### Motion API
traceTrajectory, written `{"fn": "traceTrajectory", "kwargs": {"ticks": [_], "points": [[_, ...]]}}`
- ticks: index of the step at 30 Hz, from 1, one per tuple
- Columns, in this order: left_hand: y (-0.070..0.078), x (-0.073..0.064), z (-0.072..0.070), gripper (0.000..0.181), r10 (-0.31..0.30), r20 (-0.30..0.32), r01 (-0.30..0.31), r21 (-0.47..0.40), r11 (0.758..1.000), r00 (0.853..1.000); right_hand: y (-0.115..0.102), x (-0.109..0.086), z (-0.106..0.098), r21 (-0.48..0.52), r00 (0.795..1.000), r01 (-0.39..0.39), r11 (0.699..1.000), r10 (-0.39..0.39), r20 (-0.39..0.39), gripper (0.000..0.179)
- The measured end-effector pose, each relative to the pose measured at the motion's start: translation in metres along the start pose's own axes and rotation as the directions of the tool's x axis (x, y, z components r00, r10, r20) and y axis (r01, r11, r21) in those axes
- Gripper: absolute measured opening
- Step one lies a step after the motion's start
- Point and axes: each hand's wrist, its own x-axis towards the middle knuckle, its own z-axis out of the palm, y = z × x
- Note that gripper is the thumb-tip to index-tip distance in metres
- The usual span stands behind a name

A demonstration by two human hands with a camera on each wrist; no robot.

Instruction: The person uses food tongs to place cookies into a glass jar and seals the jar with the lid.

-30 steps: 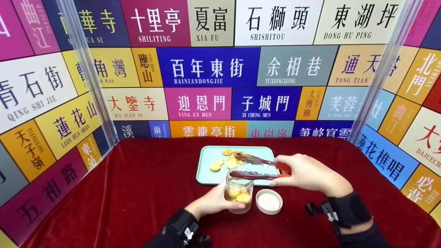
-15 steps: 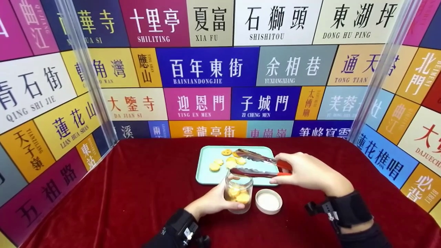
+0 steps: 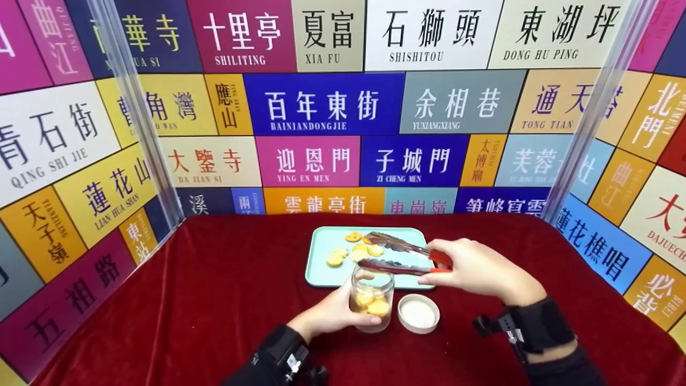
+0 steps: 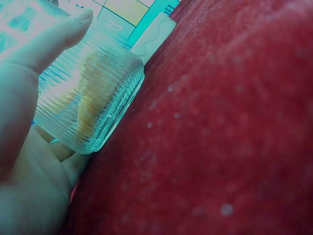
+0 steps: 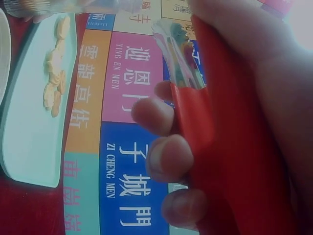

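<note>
My left hand [image 3: 335,311] grips a ribbed glass jar [image 3: 373,316], thumb in front and fingers behind it. Yellow round biscuits lie inside the jar, which has no lid on. My right hand [image 3: 477,269] holds metal tongs by their red handles [image 5: 220,122]. The tong arms [image 3: 396,266] are spread apart above the jar mouth and the tray, with nothing between their tips. On the mint-green tray [image 3: 316,276] lie several biscuits [image 3: 335,259], pale yellow and darker ones. In the left wrist view, the jar base [image 4: 112,122] is close over the red cloth.
A round whitish lid [image 3: 418,314] lies on the red cloth [image 3: 214,300] just right of the jar. Behind the table stand panels [image 3: 327,104] covered in coloured signs, with clear corner posts [image 3: 581,118] at both sides.
The tong arms have spread slightly wider, and the lower one has risen a little from the jar mouth. The left hand and jar have stayed in place.
</note>
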Motion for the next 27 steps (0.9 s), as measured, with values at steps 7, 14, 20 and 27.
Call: {"fn": "traceTrajectory", "kwargs": {"ticks": [7, 14, 20, 27], "points": [[0.001, 0.0, -0.001, 0.083, 0.024, -0.004, -0.024, 0.015, 1.0, 1.0, 0.011, 0.004, 0.004, 0.041, 0.992, -0.117, 0.992, 0.119, -0.053, 0.062], [-0.001, 0.001, -0.001, 0.083, 0.013, -0.011, -0.013, 0.021, 1.0, 1.0, 0.027, 0.005, 0.011, 0.035, 0.972, -0.227, 0.973, 0.229, -0.061, 0.061], [0.001, 0.0, -0.001, 0.086, 0.01, -0.006, -0.01, 0.015, 1.0, 1.0, 0.033, 0.01, 0.027, -0.01, 0.968, -0.247, 0.969, 0.246, -0.05, 0.062], [0.002, -0.001, -0.001, 0.093, 0.013, 0.002, -0.013, -0.004, 1.0, 1.0, 0.027, 0.019, 0.053, -0.085, 0.972, -0.235, 0.968, 0.233, -0.042, 0.057]]}}
